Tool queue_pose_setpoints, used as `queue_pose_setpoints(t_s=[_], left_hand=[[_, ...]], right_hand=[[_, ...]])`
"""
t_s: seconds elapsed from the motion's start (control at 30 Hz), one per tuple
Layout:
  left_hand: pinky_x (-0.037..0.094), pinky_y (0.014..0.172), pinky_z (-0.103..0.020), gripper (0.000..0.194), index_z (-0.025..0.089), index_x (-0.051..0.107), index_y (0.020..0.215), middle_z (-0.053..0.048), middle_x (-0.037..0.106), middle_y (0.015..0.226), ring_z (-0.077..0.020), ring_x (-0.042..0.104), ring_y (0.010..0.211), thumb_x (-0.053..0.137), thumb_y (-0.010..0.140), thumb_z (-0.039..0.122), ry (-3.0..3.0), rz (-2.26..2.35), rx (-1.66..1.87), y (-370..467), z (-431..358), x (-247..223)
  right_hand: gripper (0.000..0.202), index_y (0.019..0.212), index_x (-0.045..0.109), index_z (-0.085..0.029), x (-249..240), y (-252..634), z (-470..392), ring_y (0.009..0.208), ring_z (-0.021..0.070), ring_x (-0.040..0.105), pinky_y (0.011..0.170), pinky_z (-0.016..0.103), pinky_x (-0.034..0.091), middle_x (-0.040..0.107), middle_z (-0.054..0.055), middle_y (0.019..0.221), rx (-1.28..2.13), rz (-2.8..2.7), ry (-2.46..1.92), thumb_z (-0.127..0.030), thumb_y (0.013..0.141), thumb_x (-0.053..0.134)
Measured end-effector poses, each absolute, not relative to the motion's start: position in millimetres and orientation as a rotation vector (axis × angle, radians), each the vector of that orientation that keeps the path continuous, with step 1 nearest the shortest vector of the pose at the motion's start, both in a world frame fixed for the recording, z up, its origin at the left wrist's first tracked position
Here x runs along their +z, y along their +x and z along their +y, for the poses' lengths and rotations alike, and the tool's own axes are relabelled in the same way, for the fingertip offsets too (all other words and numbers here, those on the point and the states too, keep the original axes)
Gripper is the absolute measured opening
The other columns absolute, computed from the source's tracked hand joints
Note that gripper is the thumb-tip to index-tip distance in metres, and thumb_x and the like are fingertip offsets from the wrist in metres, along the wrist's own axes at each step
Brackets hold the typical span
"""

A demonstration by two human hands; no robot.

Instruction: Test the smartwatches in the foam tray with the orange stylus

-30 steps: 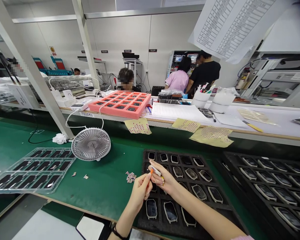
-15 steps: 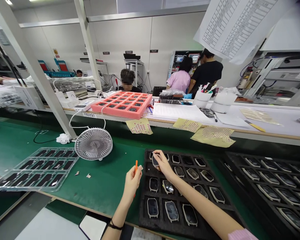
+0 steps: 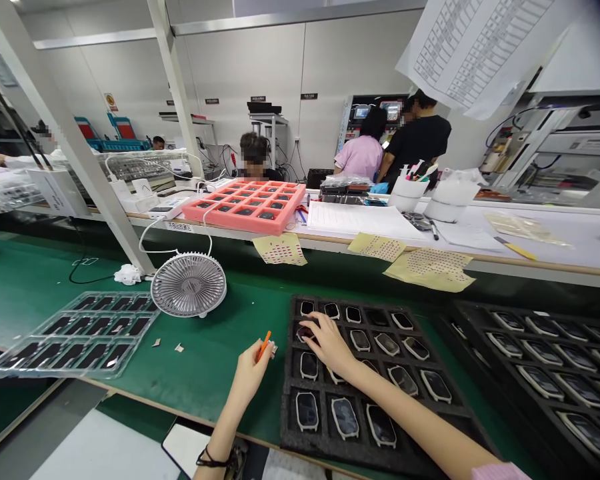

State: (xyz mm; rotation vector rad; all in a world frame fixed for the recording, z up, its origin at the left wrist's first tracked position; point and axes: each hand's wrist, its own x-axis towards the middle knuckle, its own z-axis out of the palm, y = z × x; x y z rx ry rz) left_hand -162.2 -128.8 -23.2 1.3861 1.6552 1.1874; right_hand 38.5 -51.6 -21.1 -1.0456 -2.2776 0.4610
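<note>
My left hand (image 3: pixel 251 371) is closed round a slim orange stick-shaped tool (image 3: pixel 265 343), held above the green bench. A small pale piece shows by its fingertips, too small to name. Over the black foam tray (image 3: pixel 325 448), my right hand (image 3: pixel 327 341) has thumb and fingers on a strapless smartwatch (image 3: pixel 305 334) in the leftmost compartment of the second row. The fingers partly hide this watch. Other watches, such as one at the front left (image 3: pixel 307 411), lie face up in their compartments.
A second black tray of watches (image 3: pixel 545 357) stands at right. A round fan (image 3: pixel 189 285), small scraps (image 3: pixel 179 347) and a clear tray of black parts (image 3: pixel 75 327) are at left. On the shelf sit a pink foam tray (image 3: pixel 245 208) and papers (image 3: pixel 363 220).
My right hand has lowered the watch from above the tray's top left into the second-row compartment. My left hand has moved slightly left and down with the orange tool, which now tilts more.
</note>
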Motion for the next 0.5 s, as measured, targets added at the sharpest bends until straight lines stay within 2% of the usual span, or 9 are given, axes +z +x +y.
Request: queue_pose_setpoints(t_s=[0.13,0.2,0.27,0.4,0.5], left_hand=[[0.033,0.051,-0.023,0.032,0.02,0.052,0.069,-0.001,0.054,0.055,-0.0187,0.056,0.053,0.042,0.087,0.043,1.581,2.015,0.89,-173.1,-133.0,-28.6],[0.034,0.052,-0.024,0.026,0.019,0.055,0.083,-0.002,0.059,0.059,-0.0224,0.061,0.057,0.041,0.089,0.041,1.572,2.105,0.807,-173.9,-135.3,-28.7],[0.037,0.055,-0.025,0.028,0.02,0.054,0.095,-0.005,0.065,0.068,-0.0249,0.064,0.064,0.039,0.09,0.042,1.562,2.108,0.813,-171.1,-137.6,-26.1],[0.039,0.06,-0.026,0.03,0.021,0.055,0.093,-0.004,0.064,0.069,-0.0237,0.063,0.065,0.036,0.091,0.044,1.577,1.961,0.92,-159.0,-144.9,-15.4],[0.036,0.055,-0.024,0.032,0.021,0.054,0.089,0.002,0.053,0.058,-0.0177,0.054,0.053,0.034,0.091,0.045,1.544,1.764,1.018,-148.8,-153.7,-9.3]], right_hand=[[0.013,0.084,0.061,-0.017,-16.0,43.5,-76.7,0.081,0.025,0.053,0.071,0.038,0.041,0.059,0.009,0.086,-0.036,-2.518,-1.115,-0.027,0.089,0.054],[0.017,0.081,0.062,-0.016,-16.4,42.8,-86.1,0.081,0.0265,0.054,0.07,0.038,0.041,0.06,0.009,0.084,-0.177,-2.567,-1.159,-0.032,0.086,0.06],[0.02,0.082,0.063,-0.015,-16.5,40.3,-90.4,0.084,0.0285,0.055,0.071,0.039,0.042,0.061,0.011,0.086,-0.169,-2.594,-1.204,-0.036,0.083,0.065],[0.024,0.08,0.059,-0.018,-12.3,34.1,-88.2,0.085,0.0258,0.056,0.074,0.036,0.044,0.062,0.008,0.089,0.356,-2.514,-1.187,-0.034,0.072,0.075],[0.022,0.076,0.055,-0.02,-10.1,31.3,-86.1,0.076,0.0201,0.057,0.071,0.032,0.043,0.062,0.001,0.078,0.898,-2.262,-1.098,-0.028,0.072,0.075]])
